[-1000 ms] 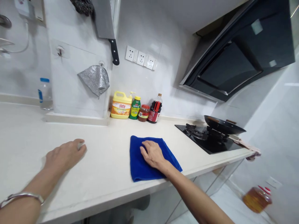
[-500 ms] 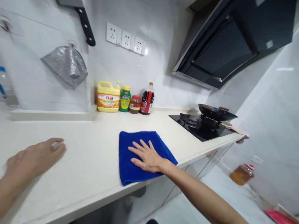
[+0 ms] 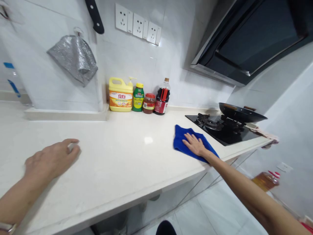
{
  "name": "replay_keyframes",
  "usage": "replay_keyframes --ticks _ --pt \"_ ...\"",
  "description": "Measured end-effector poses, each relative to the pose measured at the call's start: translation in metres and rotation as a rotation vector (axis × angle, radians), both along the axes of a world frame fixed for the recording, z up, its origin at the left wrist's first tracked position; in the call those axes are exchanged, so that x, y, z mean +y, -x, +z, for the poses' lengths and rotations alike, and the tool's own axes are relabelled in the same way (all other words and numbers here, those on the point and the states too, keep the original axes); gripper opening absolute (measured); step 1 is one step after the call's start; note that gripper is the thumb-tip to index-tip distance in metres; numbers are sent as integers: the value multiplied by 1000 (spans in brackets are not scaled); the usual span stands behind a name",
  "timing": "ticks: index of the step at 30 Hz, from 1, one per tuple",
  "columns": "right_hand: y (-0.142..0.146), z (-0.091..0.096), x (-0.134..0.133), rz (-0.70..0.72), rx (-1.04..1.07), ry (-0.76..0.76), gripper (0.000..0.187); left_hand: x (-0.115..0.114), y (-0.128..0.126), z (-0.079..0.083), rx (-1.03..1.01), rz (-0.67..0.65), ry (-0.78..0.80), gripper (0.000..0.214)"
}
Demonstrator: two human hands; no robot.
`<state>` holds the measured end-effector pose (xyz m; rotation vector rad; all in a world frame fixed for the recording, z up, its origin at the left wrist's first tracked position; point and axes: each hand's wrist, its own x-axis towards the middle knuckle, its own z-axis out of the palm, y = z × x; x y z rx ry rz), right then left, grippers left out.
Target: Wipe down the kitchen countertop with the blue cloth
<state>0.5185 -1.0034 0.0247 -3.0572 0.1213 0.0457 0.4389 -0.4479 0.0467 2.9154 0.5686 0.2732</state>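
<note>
My right hand (image 3: 195, 143) lies flat with fingers spread on a blue cloth (image 3: 180, 137), pressing it to the white countertop (image 3: 117, 163). The cloth sits just left of the black gas stove (image 3: 220, 129), its near corner reaching the counter's front edge. At the left, my left hand (image 3: 52, 160) rests on the counter with thumb and forefinger apart and a gap between them. Nothing shows in it, though its other fingers are mostly tucked out of sight.
Along the wall stand a yellow detergent jug (image 3: 120, 94), a green bottle (image 3: 138, 98), a red-lidded jar (image 3: 149, 103) and a dark sauce bottle (image 3: 162, 98). A black wok (image 3: 241, 114) sits on the stove below the range hood (image 3: 254, 42). A knife handle (image 3: 95, 16) hangs above.
My right hand has slid the blue cloth rightward and away from me along the counter, close to the stove. My left hand stays on the counter in the same pose while the view shifts.
</note>
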Motion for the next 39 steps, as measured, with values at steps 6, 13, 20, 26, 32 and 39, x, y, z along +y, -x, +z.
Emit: replay_keyframes --ticks 6,13,20,26,32,39 --pt "-17 2 -14 -269 23 65 67 -23 10 6 25 -20 31 56" --pt "-43 1 76 -247 22 70 68 -24 7 3 52 -20 0 53" --pt "-77 11 211 66 33 16 72 -26 9 8 65 -13 52 51" --pt "-51 18 301 492 52 -10 78 -24 11 9 31 -40 76 52" --pt "6 20 313 767 30 -21 78 -18 10 7 -22 -43 105 53" --pt "79 23 277 928 11 -43 78 -17 21 13 -47 -98 143 56"
